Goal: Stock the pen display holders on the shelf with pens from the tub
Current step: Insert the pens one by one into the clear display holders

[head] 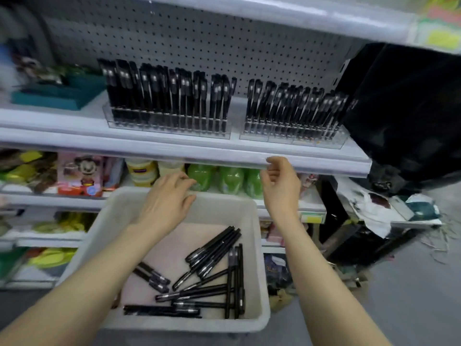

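Note:
A white tub (262, 283) stands below the shelf with several loose black pens (212, 248) lying in it. On the white shelf (174, 151) stand two clear display holders, the left holder (169, 128) and the right holder (291, 138), both packed with upright black pens. My left hand (167, 198) hovers over the tub's far rim, fingers relaxed, holding nothing. My right hand (280, 186) is raised just below the shelf's front edge, fingers loosely curled and empty.
A black bag (409, 116) fills the shelf's right end. A teal tray (62, 93) sits at the left. Lower shelves hold green bottles (232, 178), jars and a pink packet (79, 173). Litter lies on the floor at right.

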Available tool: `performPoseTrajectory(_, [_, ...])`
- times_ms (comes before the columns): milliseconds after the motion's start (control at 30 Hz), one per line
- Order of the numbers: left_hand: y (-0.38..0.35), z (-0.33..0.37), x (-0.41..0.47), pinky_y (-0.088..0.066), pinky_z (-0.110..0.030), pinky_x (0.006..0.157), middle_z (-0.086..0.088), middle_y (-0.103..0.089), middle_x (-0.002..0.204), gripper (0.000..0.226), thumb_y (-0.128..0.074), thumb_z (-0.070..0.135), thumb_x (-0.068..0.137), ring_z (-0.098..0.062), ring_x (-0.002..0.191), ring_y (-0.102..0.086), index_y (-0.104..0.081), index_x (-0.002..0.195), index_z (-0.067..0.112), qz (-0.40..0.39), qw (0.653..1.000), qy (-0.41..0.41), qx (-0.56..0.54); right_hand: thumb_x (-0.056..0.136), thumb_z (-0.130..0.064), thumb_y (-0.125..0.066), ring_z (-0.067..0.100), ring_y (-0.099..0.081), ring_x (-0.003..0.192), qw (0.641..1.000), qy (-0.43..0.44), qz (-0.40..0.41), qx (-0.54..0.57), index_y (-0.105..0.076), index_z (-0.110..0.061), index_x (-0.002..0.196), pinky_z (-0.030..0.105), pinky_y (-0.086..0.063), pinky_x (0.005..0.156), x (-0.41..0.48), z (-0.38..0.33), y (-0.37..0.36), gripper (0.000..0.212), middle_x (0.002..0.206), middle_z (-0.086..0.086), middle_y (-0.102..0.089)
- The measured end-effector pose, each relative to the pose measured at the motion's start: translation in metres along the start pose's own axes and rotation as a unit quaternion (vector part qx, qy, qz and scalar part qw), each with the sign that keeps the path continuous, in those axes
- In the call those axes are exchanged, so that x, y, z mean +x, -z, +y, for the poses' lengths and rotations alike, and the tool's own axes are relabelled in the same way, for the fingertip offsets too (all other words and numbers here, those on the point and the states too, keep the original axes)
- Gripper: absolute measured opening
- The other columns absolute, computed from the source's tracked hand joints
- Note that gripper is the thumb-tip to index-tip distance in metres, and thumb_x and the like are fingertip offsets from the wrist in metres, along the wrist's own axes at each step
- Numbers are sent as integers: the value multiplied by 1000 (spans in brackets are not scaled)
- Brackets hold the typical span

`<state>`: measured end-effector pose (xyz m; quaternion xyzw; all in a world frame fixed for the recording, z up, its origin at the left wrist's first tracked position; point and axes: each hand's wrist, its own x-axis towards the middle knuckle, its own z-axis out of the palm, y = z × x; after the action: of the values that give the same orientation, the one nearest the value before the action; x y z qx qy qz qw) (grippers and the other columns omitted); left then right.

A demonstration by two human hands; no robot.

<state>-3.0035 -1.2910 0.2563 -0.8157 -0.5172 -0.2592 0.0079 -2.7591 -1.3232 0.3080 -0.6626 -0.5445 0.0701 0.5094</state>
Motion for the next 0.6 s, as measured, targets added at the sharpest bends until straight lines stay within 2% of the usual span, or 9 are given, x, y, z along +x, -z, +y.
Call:
performPoseTrajectory(67, [-5, -18, -18, -45, -44, 91, -12, -57, 119, 49, -42, 42, 88, -36, 104, -55, -62, 123, 14, -29, 1000, 6, -5, 88, -5, -62, 15, -58, 82, 999, -15, -35, -2, -59, -13, 108, 25, -47, 74, -28, -12, -18, 22, 93, 1, -63])
performPoseTrajectory(167, [-11, -32, -34, -35, -49, 104, -14, -49, 132, 51, -57, 32, 88, -37, 119, -46, -52, 136, 16, -39, 999, -6, -6, 91, -14, -59, 21, -60, 87, 986, -75, -128, -81, -60, -13, 109, 26, -39, 71, -60, -20, -41, 18, 93, 2, -65])
performPoseTrajectory(267, [-13, -32, -38, -25, -50, 111, -15, -46, 138, 61, -69, 23, 84, -36, 126, -40, -47, 141, 17, -36, 999, -16, -3, 96, -25, -52, 27, -61, 89, 940, -101, -236, -224, -61, -7, 107, 27, -39, 68, -86, -19, -55, 22, 101, 11, -68])
performPoseTrajectory(367, [-15, -34, -39, -24, -51, 114, -12, -42, 139, 63, -67, 24, 85, -34, 129, -37, -42, 142, 22, -40, 999, -9, -7, 100, -27, -48, 33, -62, 99, 896, -88, -278, -334, -61, -4, 107, 34, -45, 76, -106, -16, -64, 27, 108, 16, -66])
performPoseTrajectory(467, [-17, -34, -41, -23, -52, 115, -10, -39, 139, 64, -64, 26, 85, -34, 131, -35, -38, 143, 26, -40, 999, -5, -6, 98, -25, -51, 34, -62, 104, 883, -92, -301, -348, -61, -3, 106, 35, -46, 78, -111, -13, -75, 25, 112, 16, -65])
performPoseTrajectory(600, [-17, -29, -42, -19, -52, 116, -13, -43, 139, 62, -65, 23, 85, -34, 132, -35, -42, 142, 22, -19, 1000, -6, -17, 93, -22, -60, 35, -62, 100, 881, -41, -334, -332, -63, -7, 109, 36, -48, 80, -115, -13, -85, 23, 110, 17, -64])
